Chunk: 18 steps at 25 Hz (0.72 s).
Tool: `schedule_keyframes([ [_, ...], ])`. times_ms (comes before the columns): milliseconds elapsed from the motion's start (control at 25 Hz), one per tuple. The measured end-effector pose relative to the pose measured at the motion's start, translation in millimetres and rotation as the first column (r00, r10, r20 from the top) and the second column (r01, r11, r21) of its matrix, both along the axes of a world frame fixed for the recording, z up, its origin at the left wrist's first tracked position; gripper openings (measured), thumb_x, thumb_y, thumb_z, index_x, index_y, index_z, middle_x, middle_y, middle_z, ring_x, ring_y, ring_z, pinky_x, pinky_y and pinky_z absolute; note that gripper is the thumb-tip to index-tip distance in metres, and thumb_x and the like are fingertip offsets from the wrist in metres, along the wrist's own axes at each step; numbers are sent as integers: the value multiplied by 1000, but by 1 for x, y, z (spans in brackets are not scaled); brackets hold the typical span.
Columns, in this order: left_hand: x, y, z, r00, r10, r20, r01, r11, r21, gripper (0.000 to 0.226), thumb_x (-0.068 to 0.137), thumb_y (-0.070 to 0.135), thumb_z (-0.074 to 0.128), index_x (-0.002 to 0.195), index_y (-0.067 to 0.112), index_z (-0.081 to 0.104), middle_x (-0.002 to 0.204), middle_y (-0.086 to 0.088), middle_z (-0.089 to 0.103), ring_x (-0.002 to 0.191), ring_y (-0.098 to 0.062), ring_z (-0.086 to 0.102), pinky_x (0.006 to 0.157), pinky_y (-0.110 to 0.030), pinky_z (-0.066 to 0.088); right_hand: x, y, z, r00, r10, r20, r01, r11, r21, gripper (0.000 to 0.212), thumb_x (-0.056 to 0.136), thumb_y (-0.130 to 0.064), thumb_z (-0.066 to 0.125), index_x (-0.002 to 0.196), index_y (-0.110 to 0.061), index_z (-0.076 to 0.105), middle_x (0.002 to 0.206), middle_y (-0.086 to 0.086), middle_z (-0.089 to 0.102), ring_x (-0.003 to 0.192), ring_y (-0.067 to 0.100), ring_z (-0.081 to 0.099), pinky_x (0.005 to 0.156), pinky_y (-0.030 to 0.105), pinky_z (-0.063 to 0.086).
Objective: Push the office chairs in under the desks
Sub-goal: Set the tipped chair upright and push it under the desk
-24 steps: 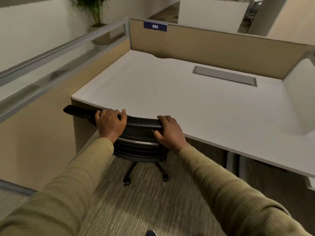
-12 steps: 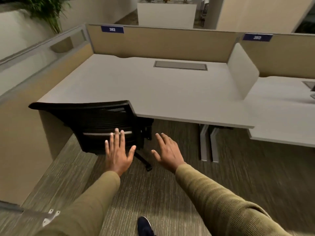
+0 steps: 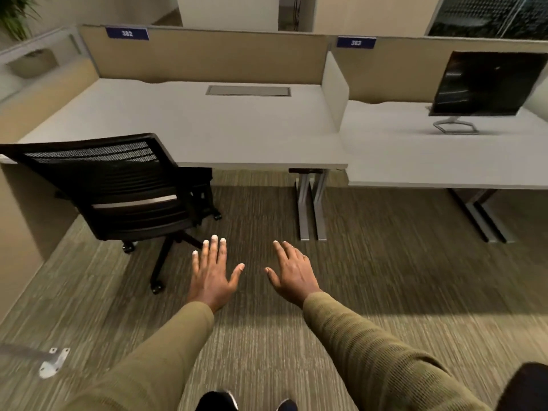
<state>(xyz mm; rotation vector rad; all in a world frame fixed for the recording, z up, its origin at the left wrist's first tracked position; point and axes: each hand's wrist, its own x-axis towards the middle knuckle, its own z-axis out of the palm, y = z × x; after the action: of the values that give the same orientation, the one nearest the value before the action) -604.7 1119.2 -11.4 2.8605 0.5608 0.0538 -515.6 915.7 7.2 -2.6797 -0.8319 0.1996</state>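
olive-green knit sleeves reach forward from the bottom of the view and end in two bare hands held above striped grey-green carpet [image 3: 385, 277]. the left hand [image 3: 211, 274] and the right hand [image 3: 292, 271] are both released, fingers straight and spread, palms facing down, holding nothing and touching nothing. ahead of the left hand and off to its left, clearly apart from it, stands a black mesh-backed office chair [image 3: 118, 185] on a castor base. its seat reaches in under the front edge of a pale grey desk [image 3: 207, 129], and its backrest stands at that edge. straight beyond the right hand are that desk's grey metal legs [image 3: 310, 209]. a tan partition runs along the far side of the desk and carries a blue label reading 382 [image 3: 127, 33]. further right of the right hand lies a second desk [image 3: 415, 161] under a blue label reading 383 [image 3: 355, 43], with a dark monitor [image 3: 486, 83] on a wire stand. a short white divider screen [image 3: 336, 90] stands between the two desks. two dark shoe tips show below the wrists.
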Motion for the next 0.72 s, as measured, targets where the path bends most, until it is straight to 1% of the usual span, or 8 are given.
schedule_keyframes([
  [120, -22, -39, 6, 996, -80, -33, 81, 997, 14, 83, 99, 65, 23, 161, 16, -2, 169, -6, -12, 155, -22, -13, 125, -48, -8, -31, -27, 3, 999, -36, 25, 35, 999, 32, 74, 100, -55, 41, 160, -18, 16, 162, 12, 28, 148, 26, 28, 119, 43, 27],
  [280, -66, -83, 3, 988, -150, -38, 151, 989, 2, 85, 96, 68, 17, 161, 18, -3, 168, -5, -12, 155, -21, -14, 126, -48, -7, -79, -60, 5, 997, -75, 36, 73, 996, 52, 74, 100, -55, 41, 160, -18, 16, 163, 11, 26, 148, 25, 26, 120, 43, 26],
  [360, -94, -103, -1, 982, -179, -53, 180, 984, 12, 86, 94, 69, 13, 161, 18, -3, 168, -5, -12, 155, -22, -14, 125, -48, -7, -114, -81, 2, 994, -109, 10, 108, 992, 59, 74, 101, -54, 41, 160, -17, 16, 163, 11, 25, 149, 25, 25, 120, 43, 25],
  [480, -138, -135, -12, 977, -208, -53, 208, 978, -18, 86, 95, 70, 15, 161, 18, -2, 168, -4, -12, 154, -21, -15, 124, -46, -10, -174, -114, -8, 990, -139, -31, 141, 988, 55, 73, 101, -53, 40, 160, -17, 16, 163, 10, 25, 150, 25, 24, 120, 43, 25],
  [600, -189, -172, -28, 958, -269, -103, 268, 963, -28, 86, 95, 71, 13, 161, 18, -4, 169, -5, -12, 154, -21, -17, 125, -47, -10, -232, -152, -19, 982, -176, -69, 177, 984, 21, 74, 101, -55, 40, 160, -17, 15, 164, 10, 25, 151, 24, 22, 121, 43, 23],
  [720, -223, -213, -33, 941, -305, -150, 301, 953, -45, 88, 93, 72, 8, 161, 18, -5, 169, -5, -12, 155, -22, -16, 125, -48, -8, -274, -193, -24, 974, -210, -89, 209, 978, -12, 75, 100, -55, 41, 160, -16, 15, 164, 10, 25, 151, 25, 21, 122, 43, 21],
])
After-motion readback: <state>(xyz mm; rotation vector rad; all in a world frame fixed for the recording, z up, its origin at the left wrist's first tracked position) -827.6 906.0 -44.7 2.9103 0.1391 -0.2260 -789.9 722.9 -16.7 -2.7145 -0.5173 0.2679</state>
